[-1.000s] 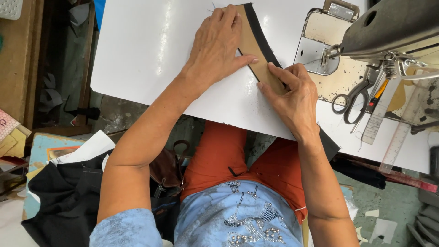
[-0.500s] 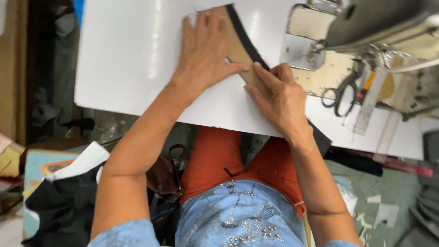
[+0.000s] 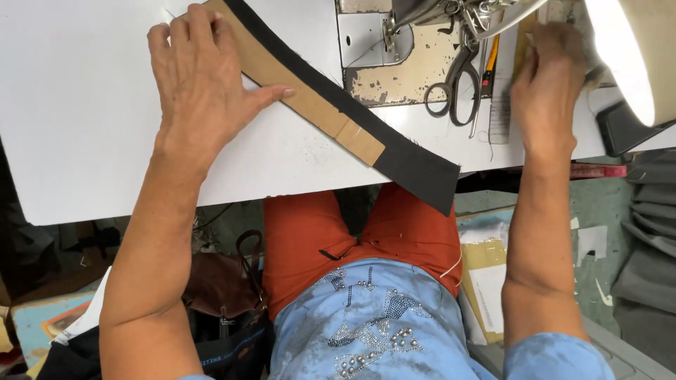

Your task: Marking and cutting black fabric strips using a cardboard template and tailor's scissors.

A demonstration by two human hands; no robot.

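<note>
My left hand lies flat, fingers spread, on a curved brown cardboard pattern strip that rests on a black fabric strip on the white sewing table. The fabric's lower end hangs over the table's front edge. My right hand is off the strip, reaching to the right of the sewing machine, over a clear ruler and beside black-handled scissors. Whether its fingers grip anything is hidden.
The machine's worn metal bed plate sits behind the strip. A bright lamp head glares at the top right. Below the table are a brown handbag, paper envelopes and grey cloth.
My right hand has left the strip and moved to the right past the scissors. The view has shifted closer. My left hand still presses the pattern.
</note>
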